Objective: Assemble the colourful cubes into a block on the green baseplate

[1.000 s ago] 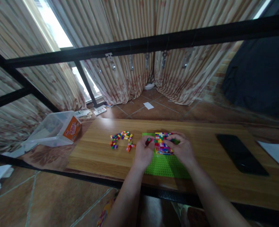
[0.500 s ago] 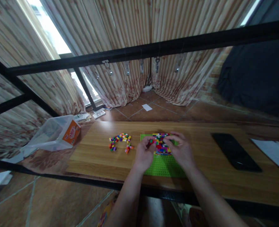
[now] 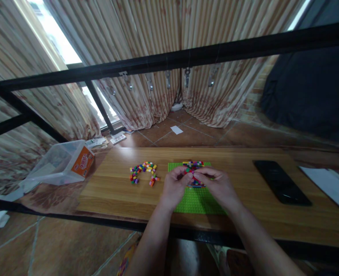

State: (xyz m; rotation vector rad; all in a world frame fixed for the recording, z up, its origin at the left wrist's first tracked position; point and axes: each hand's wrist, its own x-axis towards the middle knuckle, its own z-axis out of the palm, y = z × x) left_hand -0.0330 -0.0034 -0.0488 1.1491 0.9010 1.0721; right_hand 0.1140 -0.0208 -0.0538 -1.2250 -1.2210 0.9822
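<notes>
A green baseplate lies on the wooden table in front of me. A patch of small multicoloured bricks covers its far part. My left hand and my right hand rest over that patch, fingertips meeting at its middle and pinching at the bricks there. Whether either hand holds a loose brick is hidden by the fingers. A loose heap of small coloured bricks lies on the table left of the baseplate.
A black phone lies on the table at right, with white paper beyond it. A clear plastic box with an orange label sits at the left end. A black metal frame bar crosses above.
Both hands drew closer together over the brick patch; the fingertips now meet at its middle. The view shifted slightly, so everything sits a little lower and further left.
</notes>
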